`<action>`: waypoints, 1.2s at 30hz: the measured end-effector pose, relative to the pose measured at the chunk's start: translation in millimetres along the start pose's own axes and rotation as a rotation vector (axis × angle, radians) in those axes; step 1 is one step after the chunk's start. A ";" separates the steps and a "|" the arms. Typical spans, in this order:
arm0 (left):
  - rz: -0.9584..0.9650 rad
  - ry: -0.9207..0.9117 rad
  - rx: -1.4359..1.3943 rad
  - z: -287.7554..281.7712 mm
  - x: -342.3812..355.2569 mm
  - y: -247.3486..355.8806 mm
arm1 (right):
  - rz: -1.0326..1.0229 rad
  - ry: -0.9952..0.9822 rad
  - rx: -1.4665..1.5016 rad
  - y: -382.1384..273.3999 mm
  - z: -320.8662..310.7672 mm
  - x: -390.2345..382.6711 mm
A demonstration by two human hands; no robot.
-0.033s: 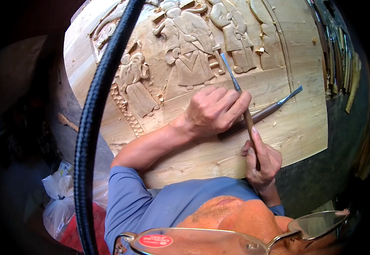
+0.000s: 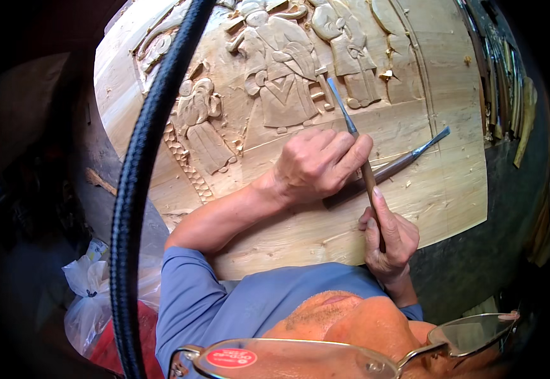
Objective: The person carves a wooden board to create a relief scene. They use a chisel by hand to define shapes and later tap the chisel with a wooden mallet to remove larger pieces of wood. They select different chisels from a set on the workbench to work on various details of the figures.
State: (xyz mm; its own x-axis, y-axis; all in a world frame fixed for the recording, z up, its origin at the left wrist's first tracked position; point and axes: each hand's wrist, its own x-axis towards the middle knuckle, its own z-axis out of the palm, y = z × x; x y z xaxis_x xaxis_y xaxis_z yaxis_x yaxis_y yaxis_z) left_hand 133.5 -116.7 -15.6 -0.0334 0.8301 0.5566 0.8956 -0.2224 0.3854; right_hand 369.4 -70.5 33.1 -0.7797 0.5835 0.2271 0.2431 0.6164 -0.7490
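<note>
My left hand is closed around the upper part of a wood-carving chisel, near where its steel shank enters the dark wooden handle. The fingers of my right hand grip the butt end of the same handle. The chisel's narrow blade points away from me, its tip beside the central carved figure in low relief. A second, wider chisel with a brown handle lies slantwise on the pale wooden panel, partly hidden behind my left hand and the held chisel.
Several carving tools lie in a row along the right, beyond the panel's edge. A black braided cable crosses the view on the left. Below it sits a clear plastic bag. Small wood chips are scattered over the carving.
</note>
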 end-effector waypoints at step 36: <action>-0.056 0.022 -0.004 0.1 -1.9 -1.3 | 0.034 -0.008 0.026 -4.2 7.8 8.4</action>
State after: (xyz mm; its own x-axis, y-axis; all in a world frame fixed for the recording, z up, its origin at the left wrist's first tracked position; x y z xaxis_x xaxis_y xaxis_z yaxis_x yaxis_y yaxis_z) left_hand 132.5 -117.9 -17.2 -0.0938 0.8297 0.5503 0.8902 -0.1776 0.4195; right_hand 357.4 -72.3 33.3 -0.7762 0.5991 0.1965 0.2543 0.5827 -0.7719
